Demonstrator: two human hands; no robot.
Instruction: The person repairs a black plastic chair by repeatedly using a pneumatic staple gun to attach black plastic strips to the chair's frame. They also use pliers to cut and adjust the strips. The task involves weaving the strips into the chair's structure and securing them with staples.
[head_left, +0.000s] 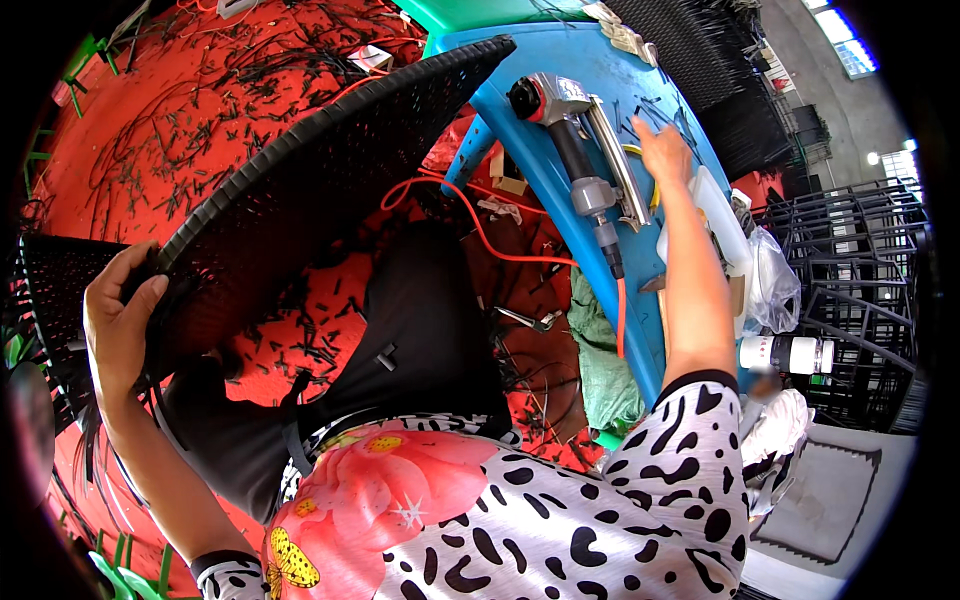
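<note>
Left hand (122, 312) grips black woven curved panel (340, 165) at rim; right hand (664, 158) over blue plastic table (580, 55), fingers part-curled, can't tell if holding.

The black panel (330, 160) stands like a wall between the left hand (122, 310) and the table (570, 55); whether its upper corner touches the table is hard to tell. The nail gun (572, 150) blocks the way from panel to right hand (665, 155), its hose (621, 310) trailing. A hand could pass above the gun's head.
</note>
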